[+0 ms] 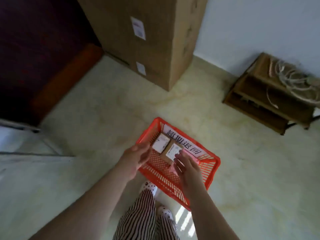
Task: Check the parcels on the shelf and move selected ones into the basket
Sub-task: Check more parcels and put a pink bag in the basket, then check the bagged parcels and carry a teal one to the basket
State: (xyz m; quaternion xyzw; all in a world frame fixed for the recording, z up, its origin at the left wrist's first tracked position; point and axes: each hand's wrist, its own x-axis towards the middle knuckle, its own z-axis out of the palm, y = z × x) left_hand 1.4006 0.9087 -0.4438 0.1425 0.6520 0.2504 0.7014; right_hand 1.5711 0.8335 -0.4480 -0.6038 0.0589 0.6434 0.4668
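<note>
An orange plastic basket (pixel 206 172) with a white paper sign on its far wall stands on the pale floor in front of me. Two small parcels lie side by side in its far half: a white-labelled one (pixel 161 142) on the left and a brown cardboard one (pixel 171 150) with a white label on the right. My left hand (pixel 136 157) hovers over the basket's left rim, fingers spread, just beside the left parcel. My right hand (pixel 186 168) is over the basket's middle, fingers apart, with its fingertips at the brown parcel's near corner.
Tall stacked cardboard boxes (pixel 149 40) stand against the back wall. A low wooden rack (pixel 263 96) with coiled rope on top sits at the right. Dark red furniture (pixel 34 58) and a pale frame (pixel 26 141) fill the left. My striped trouser legs (pixel 143 217) are below.
</note>
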